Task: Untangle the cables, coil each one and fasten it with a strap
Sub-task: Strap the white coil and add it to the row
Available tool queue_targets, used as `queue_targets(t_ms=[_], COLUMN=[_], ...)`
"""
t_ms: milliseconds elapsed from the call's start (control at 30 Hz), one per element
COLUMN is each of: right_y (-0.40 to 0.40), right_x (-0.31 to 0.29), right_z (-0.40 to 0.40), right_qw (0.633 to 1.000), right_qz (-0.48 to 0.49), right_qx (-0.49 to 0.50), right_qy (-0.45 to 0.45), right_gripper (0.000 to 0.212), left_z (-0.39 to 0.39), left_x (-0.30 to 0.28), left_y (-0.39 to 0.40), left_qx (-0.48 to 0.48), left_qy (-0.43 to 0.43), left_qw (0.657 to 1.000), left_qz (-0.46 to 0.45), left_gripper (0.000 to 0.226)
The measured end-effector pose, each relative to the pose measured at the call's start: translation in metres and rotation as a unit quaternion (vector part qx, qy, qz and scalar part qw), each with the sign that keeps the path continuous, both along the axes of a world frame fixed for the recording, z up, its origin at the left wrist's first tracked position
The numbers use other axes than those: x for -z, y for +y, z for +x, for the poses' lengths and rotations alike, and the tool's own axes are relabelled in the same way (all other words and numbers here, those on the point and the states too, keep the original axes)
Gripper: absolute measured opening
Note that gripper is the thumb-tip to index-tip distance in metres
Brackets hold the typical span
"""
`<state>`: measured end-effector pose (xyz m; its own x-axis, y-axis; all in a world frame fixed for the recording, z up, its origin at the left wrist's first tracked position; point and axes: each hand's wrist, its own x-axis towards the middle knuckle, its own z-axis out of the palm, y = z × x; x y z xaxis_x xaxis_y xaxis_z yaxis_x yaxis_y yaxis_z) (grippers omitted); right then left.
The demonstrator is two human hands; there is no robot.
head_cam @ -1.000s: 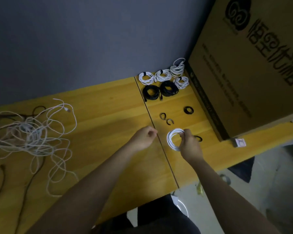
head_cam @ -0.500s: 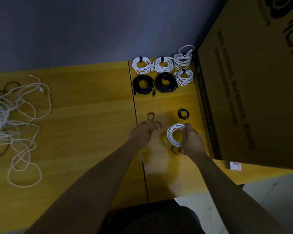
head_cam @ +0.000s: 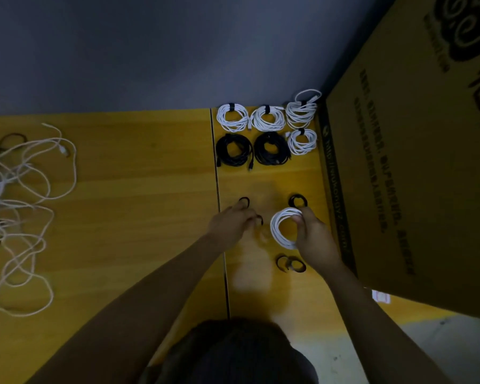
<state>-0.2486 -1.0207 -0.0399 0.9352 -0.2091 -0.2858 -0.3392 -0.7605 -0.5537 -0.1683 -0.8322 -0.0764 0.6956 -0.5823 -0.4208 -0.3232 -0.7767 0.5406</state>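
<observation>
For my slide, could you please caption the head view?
Right hand holds a coiled white cable while left hand reaches for a black strap.

White coiled cable, unstrapped, beside loose straps.

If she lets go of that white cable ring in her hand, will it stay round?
Probably not. The white coil has no strap yet, and only the right hand pinches its loops together, so it would likely spring loose. It looks light and floppy, like the tangled cables.
</observation>
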Motion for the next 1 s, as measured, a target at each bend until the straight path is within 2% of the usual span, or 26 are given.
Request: queue_targets(t_ms=[133, 333, 433, 600, 733, 900, 1000], right_y=[0.008, 0.05, 0.07, 0.085, 0.096, 0.106, 0.113], right_x=[-0.028, -0.075, -0.087, -0.092, -0.099, -0.11, -0.117], right_z=[0.001, 0.022, 0.034, 0.032, 0.025, 0.02, 0.018], right_qw=[0.995, 0.968, 0.961, 0.957, 0.959, 0.96, 0.962], right_qz=[0.073, 0.155, 0.154, 0.112, 0.084, 0.085, 0.077], right_qx=[-0.071, -0.195, -0.228, -0.263, -0.267, -0.266, -0.263], right_qy=[-0.021, -0.005, 0.021, 0.049, 0.036, 0.009, -0.022], right_gripper=[0.012, 0.02, 0.025, 0.018, 0.021, 0.021, 0.022], left_z=[-0.001, 0.003, 0.001, 0.001, -0.001, -0.006, -0.007], left_x=[-0.038, -0.083, -0.1, -0.111, -0.122, -0.143, -0.151], left_y=[0.022, 0.046, 0.064, 0.097, 0.117, 0.129, 0.134], left_qx=[-0.01, 0.012, 0.006, 0.006, -0.009, -0.044, -0.07], left_qy=[0.01, 0.022, 0.046, 0.052, 0.076, 0.137, 0.155], left_qw=[0.997, 0.992, 0.986, 0.984, 0.979, 0.954, 0.937], left_qz=[-0.072, -0.127, -0.159, -0.17, -0.19, -0.264, -0.304], left_gripper=[0.018, 0.023, 0.02, 0.015, 0.011, 0.016, 0.012])
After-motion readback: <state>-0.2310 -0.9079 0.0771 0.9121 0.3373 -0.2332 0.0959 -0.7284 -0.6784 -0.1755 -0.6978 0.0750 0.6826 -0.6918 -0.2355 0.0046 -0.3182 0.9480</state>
